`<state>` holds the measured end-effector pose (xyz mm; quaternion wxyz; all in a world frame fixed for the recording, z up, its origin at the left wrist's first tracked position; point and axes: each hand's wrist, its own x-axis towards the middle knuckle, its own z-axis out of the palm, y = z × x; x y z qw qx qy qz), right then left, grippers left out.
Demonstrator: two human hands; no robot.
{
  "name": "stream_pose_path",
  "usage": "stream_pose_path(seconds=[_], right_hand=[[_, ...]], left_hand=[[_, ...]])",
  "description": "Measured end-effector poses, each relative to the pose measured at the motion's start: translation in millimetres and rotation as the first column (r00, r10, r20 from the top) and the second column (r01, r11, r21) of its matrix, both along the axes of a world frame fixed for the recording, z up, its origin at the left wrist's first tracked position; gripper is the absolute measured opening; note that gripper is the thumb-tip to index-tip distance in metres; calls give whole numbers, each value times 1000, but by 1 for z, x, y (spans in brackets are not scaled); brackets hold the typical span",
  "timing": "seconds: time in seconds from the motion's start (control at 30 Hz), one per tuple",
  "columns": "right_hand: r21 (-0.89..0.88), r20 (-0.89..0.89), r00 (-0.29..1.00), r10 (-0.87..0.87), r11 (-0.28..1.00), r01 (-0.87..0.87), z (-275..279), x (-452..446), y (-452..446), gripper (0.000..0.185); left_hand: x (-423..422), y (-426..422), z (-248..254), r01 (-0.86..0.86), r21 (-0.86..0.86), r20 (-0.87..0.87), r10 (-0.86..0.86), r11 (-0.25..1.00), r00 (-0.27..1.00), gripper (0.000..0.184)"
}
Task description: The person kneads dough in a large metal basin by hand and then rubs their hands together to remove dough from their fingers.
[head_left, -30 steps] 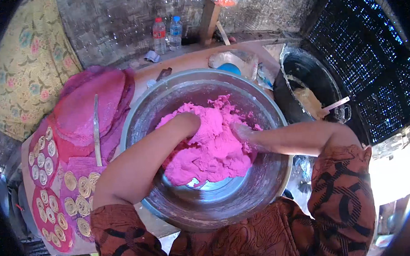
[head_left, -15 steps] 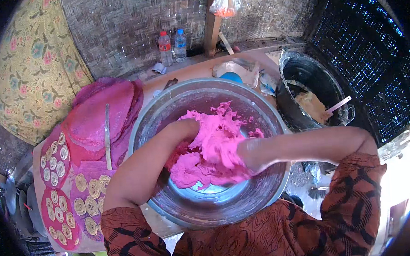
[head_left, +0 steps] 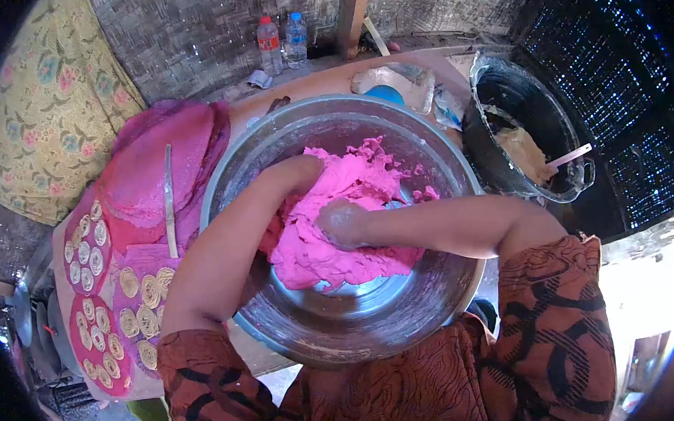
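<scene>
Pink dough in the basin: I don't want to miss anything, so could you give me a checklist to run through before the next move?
1. Main mass of pink dough inside the metal basin: ok.
2. Dough all in one piece: not ok, small bits lie apart at the right side.
3. Right hand on the dough: ok.
4. Left hand, finger position: cannot tell, the fingers are hidden.
5. Red-capped bottle and blue-capped bottle upright, apart from the basin: ok.
6. Basin firmly supported: cannot tell, its underside is out of sight.
</scene>
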<state>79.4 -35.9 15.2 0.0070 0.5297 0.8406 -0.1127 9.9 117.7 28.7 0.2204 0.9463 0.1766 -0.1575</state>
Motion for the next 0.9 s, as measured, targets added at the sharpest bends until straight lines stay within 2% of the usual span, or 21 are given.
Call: stream_pose_path(seconds=[0.03,0.1,0.17,0.2,0.27,0.33,0.37,0.4,0.47,0.5,0.53,0.6,0.67,0.73,0.8,0.83,0.87,0.9], right_hand=[[22,-6,1000,2,1000,-2,-5,-1,1,15],[-87,-107,982,-156,985,147,-9,-4,1,15],[-35,-248,953,-174,985,171,-7,-1,-9,17],[-40,-268,949,-166,986,161,-1,1,-21,18],[-133,-142,984,-103,988,84,37,-1,-47,20],[-274,55,998,4,962,11,87,-7,-74,23],[-324,111,992,54,946,-15,103,-8,-82,24],[-343,135,984,113,937,-61,113,-8,-87,26],[-177,-7,978,207,962,-205,90,-4,-94,23],[33,-125,942,312,950,-310,75,-3,-94,21],[23,-134,941,310,951,-309,55,-5,-86,21],[129,-149,938,314,946,-296,14,-21,-59,24],[-36,-94,978,188,981,-192,8,-43,-23,31],[-79,-81,975,208,974,-214,28,-60,2,34],[-130,-65,973,223,964,-230,41,-72,19,36],[-208,-31,985,170,963,-173,43,-76,26,39],[-278,9,993,121,954,-114,45,-81,32,42],[-280,8,992,126,953,-119,19,-85,47,42]], left_hand=[[-1,0,1,-2,22,-6,2,1000,1000,30],[-5,-4,2,-57,-57,11,58,997,998,27],[-2,24,-42,156,41,33,-157,987,987,28],[-5,9,-13,145,86,-34,-143,986,989,27],[-12,-13,23,183,55,27,-184,982,982,26],[-10,-2,4,90,-6,-3,-90,996,996,26],[-8,1,-8,15,-74,-45,-18,997,999,26],[-9,-8,0,6,-94,-43,-10,996,999,26],[-12,-24,38,-85,-70,-76,79,994,994,26],[-3,-6,3,88,70,-90,-82,994,993,25],[-2,-4,-4,89,58,-94,-84,994,992,25],[-2,1,-10,104,67,-65,-100,992,993,24],[-6,-5,9,64,73,-77,-59,995,995,24],[-6,-2,3,20,68,-86,-14,997,996,24],[2,13,-29,23,-2,-94,-23,1000,995,22],[3,13,-21,168,60,-62,-164,984,985,20],[0,9,-14,161,53,-59,-158,986,986,20],[-3,6,-9,100,58,-28,-99,993,995,19]])
